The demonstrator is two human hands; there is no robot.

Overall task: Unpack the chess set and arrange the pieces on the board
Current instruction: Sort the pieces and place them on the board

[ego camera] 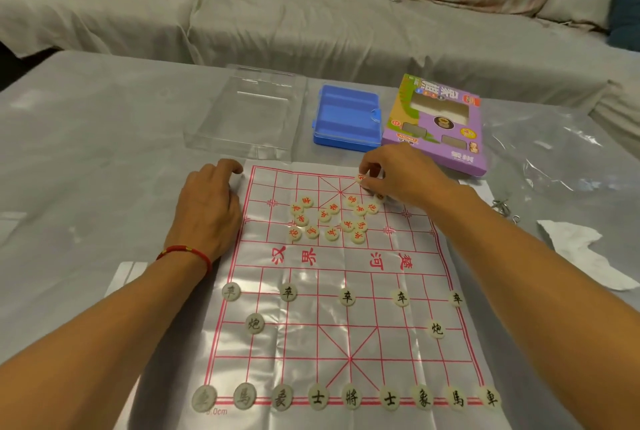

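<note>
A plastic sheet board [346,291] with a red grid lies on the table. Black-lettered round pieces [346,298] stand in place on its near half, several along the near edge. A loose cluster of red-lettered pieces [325,218] lies on the far half. My right hand [398,176] pinches one red-lettered piece [360,179] at the board's far edge, right of centre. My left hand [207,208] rests palm down on the board's far left edge, fingers curled, holding nothing.
A clear plastic lid [249,111], a blue tray [346,118] and a purple game box [440,124] sit beyond the board. Crumpled clear wrap [554,152], white paper [588,249] and metal rings [502,204] lie at right. A covered sofa [311,14] stands behind.
</note>
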